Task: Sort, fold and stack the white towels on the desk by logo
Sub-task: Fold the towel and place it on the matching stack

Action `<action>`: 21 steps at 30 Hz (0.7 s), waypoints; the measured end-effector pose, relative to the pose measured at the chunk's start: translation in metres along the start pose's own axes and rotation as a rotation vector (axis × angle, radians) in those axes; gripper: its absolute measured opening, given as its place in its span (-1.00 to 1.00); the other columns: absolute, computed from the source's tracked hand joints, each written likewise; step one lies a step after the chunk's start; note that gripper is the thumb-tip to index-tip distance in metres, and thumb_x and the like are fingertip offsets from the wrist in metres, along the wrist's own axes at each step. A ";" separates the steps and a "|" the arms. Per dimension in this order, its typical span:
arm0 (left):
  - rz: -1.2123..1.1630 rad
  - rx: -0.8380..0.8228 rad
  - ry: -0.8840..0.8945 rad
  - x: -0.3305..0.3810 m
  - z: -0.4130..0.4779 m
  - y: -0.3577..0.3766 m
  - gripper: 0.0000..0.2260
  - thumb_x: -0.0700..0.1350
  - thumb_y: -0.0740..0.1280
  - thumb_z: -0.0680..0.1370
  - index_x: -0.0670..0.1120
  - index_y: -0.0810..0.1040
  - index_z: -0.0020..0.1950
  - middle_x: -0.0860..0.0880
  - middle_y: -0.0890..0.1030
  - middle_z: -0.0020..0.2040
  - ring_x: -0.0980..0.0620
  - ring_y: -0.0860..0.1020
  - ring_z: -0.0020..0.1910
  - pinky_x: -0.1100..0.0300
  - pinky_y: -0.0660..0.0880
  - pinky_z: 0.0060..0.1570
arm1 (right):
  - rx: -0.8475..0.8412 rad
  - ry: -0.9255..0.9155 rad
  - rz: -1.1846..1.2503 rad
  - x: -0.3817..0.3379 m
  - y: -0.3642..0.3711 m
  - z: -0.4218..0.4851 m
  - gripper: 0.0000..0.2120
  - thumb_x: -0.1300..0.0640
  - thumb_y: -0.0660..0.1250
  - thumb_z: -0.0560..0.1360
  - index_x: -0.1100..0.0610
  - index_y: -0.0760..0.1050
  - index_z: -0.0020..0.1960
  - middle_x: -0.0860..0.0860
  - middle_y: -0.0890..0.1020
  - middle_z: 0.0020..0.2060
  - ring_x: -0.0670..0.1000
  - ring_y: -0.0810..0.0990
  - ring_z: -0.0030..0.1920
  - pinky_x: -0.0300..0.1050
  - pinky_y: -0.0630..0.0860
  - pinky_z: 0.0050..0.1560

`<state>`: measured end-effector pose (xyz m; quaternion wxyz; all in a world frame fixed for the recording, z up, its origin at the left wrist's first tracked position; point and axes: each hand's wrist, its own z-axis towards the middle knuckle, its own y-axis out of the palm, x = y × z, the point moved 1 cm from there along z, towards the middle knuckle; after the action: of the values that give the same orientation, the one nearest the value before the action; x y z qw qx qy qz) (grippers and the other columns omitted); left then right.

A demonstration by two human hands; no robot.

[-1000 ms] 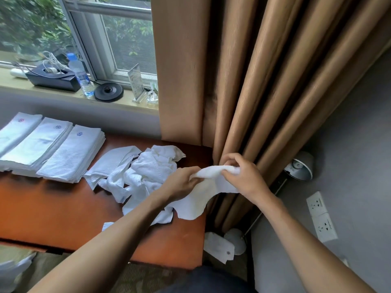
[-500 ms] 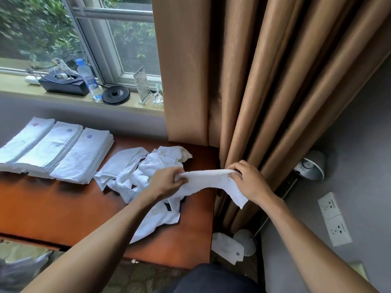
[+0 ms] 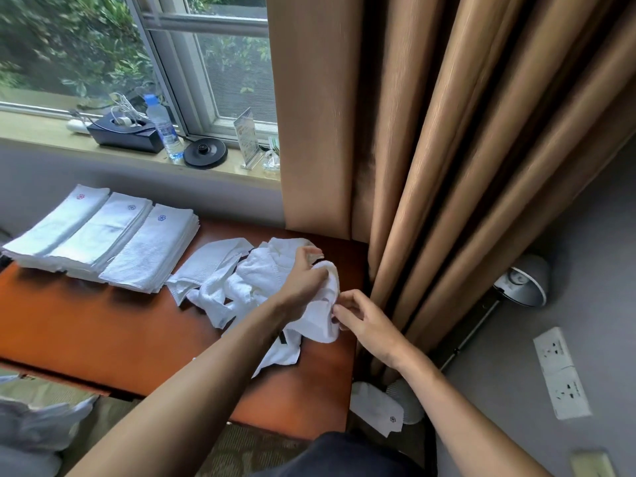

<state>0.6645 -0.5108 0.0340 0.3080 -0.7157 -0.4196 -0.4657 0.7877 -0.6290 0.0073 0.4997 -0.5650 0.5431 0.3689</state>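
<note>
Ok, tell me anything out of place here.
One towel lies on the floor right of the desk, by the curtain, logo up, apart from the three folded stacks and the loose heap on the desk. It looks dropped. Nothing else stands out.

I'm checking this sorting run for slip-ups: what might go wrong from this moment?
1. The held towel, gripped by the left hand and pinched by the right hand, hangs near the right edge of the desk. A floor towel lies just below, so a slip may add another.
2. Its logo is hidden, and the grey-logo stack and blue-logo stack look alike, so misfiling seems possible.
3. It seems to overlap the loose pile; lifting may drag others along.
</note>
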 end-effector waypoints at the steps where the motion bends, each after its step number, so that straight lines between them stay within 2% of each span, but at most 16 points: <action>1: -0.058 -0.008 -0.021 -0.001 0.001 -0.001 -0.58 -0.33 0.15 0.54 0.08 0.35 0.31 -0.24 0.44 0.38 -0.11 0.52 0.08 0.05 0.57 -0.15 | -0.033 0.004 0.025 0.000 0.001 -0.001 -0.64 -0.15 0.41 0.58 0.07 0.53 0.23 0.04 0.69 0.10 0.03 0.64 0.15 0.02 0.55 0.22; 3: -0.177 -0.010 -0.074 -0.001 -0.001 -0.002 -0.53 -0.41 0.10 0.55 0.07 0.42 0.28 -0.23 0.41 0.38 -0.14 0.55 0.10 0.09 0.61 -0.18 | -0.027 -0.011 -0.044 -0.003 0.003 0.000 -0.49 -0.31 0.45 0.45 -0.05 0.51 0.27 -0.10 0.68 0.11 -0.11 0.63 0.16 -0.14 0.56 0.20; 5: -0.235 0.015 -0.120 -0.001 -0.003 -0.004 -0.52 -0.44 0.07 0.55 0.04 0.51 0.23 -0.21 0.44 0.28 -0.10 0.65 -0.03 0.07 0.62 -0.06 | 0.077 -0.045 -0.185 -0.003 0.005 0.004 -0.64 -0.18 0.44 0.51 -0.11 0.51 0.24 -0.15 0.66 0.11 -0.16 0.63 0.11 -0.16 0.57 0.13; 7: -0.258 0.023 -0.148 -0.002 -0.006 -0.007 -0.54 -0.44 0.05 0.54 -0.05 0.59 0.17 -0.24 0.46 0.24 -0.10 0.67 -0.05 0.11 0.63 -0.08 | 0.170 -0.085 -0.267 -0.004 0.002 0.007 -0.86 0.04 0.34 0.61 -0.10 0.57 0.15 -0.14 0.68 0.00 -0.13 0.63 0.02 -0.07 0.58 0.04; 9: -0.274 0.029 -0.166 -0.002 -0.009 -0.014 -0.59 -0.45 0.05 0.57 -0.15 0.62 0.12 -0.25 0.45 0.31 -0.17 0.62 0.10 0.13 0.66 -0.20 | 0.213 -0.118 -0.282 -0.005 -0.003 0.007 -0.83 0.14 0.28 0.63 -0.08 0.61 0.09 -0.16 0.69 -0.06 -0.15 0.63 -0.02 -0.12 0.55 0.01; 11: -0.258 0.016 -0.185 -0.002 -0.014 -0.020 -0.71 -0.42 0.11 0.61 -0.23 0.60 0.10 -0.25 0.50 0.28 -0.17 0.60 0.12 0.03 0.69 -0.04 | 0.238 -0.146 -0.286 -0.006 -0.009 0.005 -0.80 0.17 0.29 0.63 -0.10 0.61 0.06 -0.24 0.68 -0.09 -0.22 0.62 -0.03 -0.29 0.49 -0.04; 13: -0.211 -0.018 -0.176 -0.001 -0.022 -0.026 -0.77 -0.33 0.18 0.58 -0.27 0.58 0.14 -0.26 0.57 0.16 -0.17 0.63 0.04 -0.04 0.62 0.13 | 0.264 -0.177 -0.270 -0.008 -0.015 0.004 -0.79 0.19 0.30 0.64 -0.11 0.60 0.05 -0.30 0.67 -0.10 -0.26 0.61 -0.04 -0.42 0.43 -0.09; 14: -0.183 -0.046 -0.151 0.000 -0.026 -0.027 -0.71 -0.27 0.18 0.54 -0.28 0.60 0.17 -0.26 0.61 0.12 -0.16 0.64 -0.01 -0.01 0.59 0.10 | 0.272 -0.189 -0.249 -0.010 -0.018 0.005 -0.79 0.20 0.30 0.65 -0.10 0.61 0.06 -0.29 0.68 -0.10 -0.25 0.61 -0.05 -0.42 0.42 -0.10; 16: -0.105 -0.136 -0.068 0.006 -0.036 -0.027 -0.62 -0.14 0.20 0.41 -0.15 0.69 0.12 -0.16 0.68 0.05 -0.07 0.66 -0.08 0.10 0.53 0.01 | 0.290 -0.198 -0.200 -0.012 -0.023 0.005 -0.81 0.20 0.32 0.65 -0.07 0.63 0.08 -0.23 0.70 -0.09 -0.21 0.63 -0.05 -0.38 0.46 -0.08; 18: 0.085 -0.185 0.045 0.006 -0.044 -0.023 -0.66 -0.13 0.25 0.33 -0.02 0.70 0.02 -0.07 0.69 -0.04 0.02 0.63 -0.09 0.15 0.50 -0.03 | 0.330 -0.200 -0.143 -0.015 -0.026 0.004 -0.81 0.20 0.36 0.63 -0.10 0.63 0.07 -0.20 0.71 -0.08 -0.17 0.65 -0.05 -0.34 0.51 -0.07; 19: 0.192 -0.168 0.098 0.002 -0.044 -0.021 -0.72 -0.15 0.30 0.35 -0.03 0.68 0.00 -0.05 0.67 -0.08 0.04 0.60 -0.11 0.14 0.49 -0.05 | 0.349 -0.193 -0.121 -0.016 -0.028 0.003 -0.80 0.20 0.39 0.62 -0.11 0.62 0.07 -0.19 0.71 -0.08 -0.16 0.66 -0.04 -0.32 0.53 -0.05; 21: 0.345 -0.064 0.186 -0.007 -0.044 -0.022 -0.89 -0.12 0.35 0.54 -0.09 0.63 0.01 -0.03 0.64 -0.13 0.02 0.58 -0.12 0.13 0.50 -0.08 | 0.362 -0.169 -0.108 -0.015 -0.030 0.000 -0.79 0.21 0.42 0.60 -0.12 0.60 0.08 -0.16 0.71 -0.05 -0.15 0.66 -0.01 -0.27 0.57 -0.03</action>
<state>0.6250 -0.5398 0.0453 0.3979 -0.7403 -0.2454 -0.4831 0.8148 -0.6278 0.0268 0.6560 -0.4611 0.5257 0.2842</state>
